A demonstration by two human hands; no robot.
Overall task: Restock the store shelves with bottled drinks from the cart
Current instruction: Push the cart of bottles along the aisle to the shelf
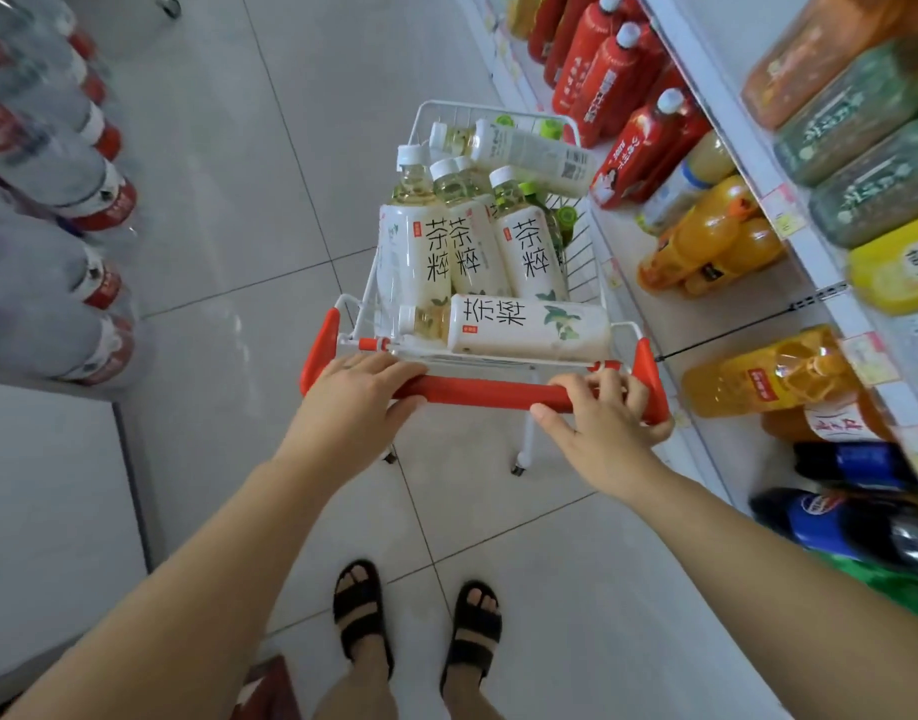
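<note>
Hands on the cart [584,267] now: left hand [363,392] and right hand [602,413] each have their grip clamped round the red handle [483,392], thumbs underneath. Tea bottles [529,246] are piled in the cart, some standing, two lying across, one just behind the handle. Shelves [706,90] run close along the right. Best play, I'd say: roll slowly and straight, keep the cart off the shelf edge, no jerks or a loose bottle could slide. Park where stock is needed, then free one hand to lift a bottle by its body.
</note>
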